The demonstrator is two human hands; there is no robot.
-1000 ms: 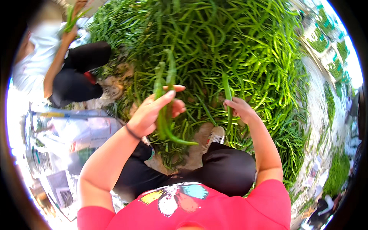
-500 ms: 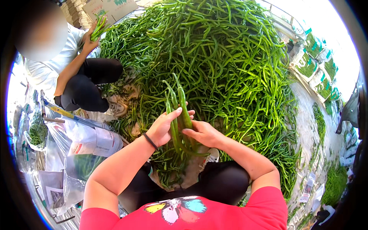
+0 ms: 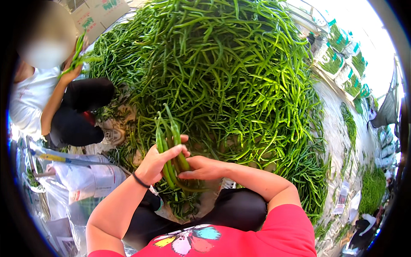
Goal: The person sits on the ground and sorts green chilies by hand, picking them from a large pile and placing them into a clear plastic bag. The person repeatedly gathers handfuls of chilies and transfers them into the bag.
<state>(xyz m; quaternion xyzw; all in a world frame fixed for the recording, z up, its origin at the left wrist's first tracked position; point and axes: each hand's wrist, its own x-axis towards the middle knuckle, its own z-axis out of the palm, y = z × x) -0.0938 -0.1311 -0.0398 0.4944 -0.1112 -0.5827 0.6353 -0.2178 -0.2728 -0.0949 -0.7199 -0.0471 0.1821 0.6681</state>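
Note:
Several long green chili peppers (image 3: 174,132) stand bunched between my two hands, stems pointing up and away from me. My left hand (image 3: 159,162) is closed around the bunch, with its thumb across the front. Against the bunch's right side, my right hand (image 3: 203,168) presses with its fingers round the lower part. One pepper curves out to the right below the right hand. Just beyond my hands rises a big heap of the same peppers (image 3: 222,77). More loose peppers (image 3: 182,203) lie on the ground between my knees.
At the left, a co-worker crouches with a few peppers (image 3: 78,53) in hand. Clear plastic bags (image 3: 92,180) lie near my left elbow. A cardboard box (image 3: 100,15) sits at the back left. Packed bags of peppers (image 3: 340,62) stand at the far right beyond plastic sheeting (image 3: 332,111).
The view has shifted, and my hands with the peppers now appear lower and farther left. My grip looks much the same. The co-worker's peppers have changed their angle.

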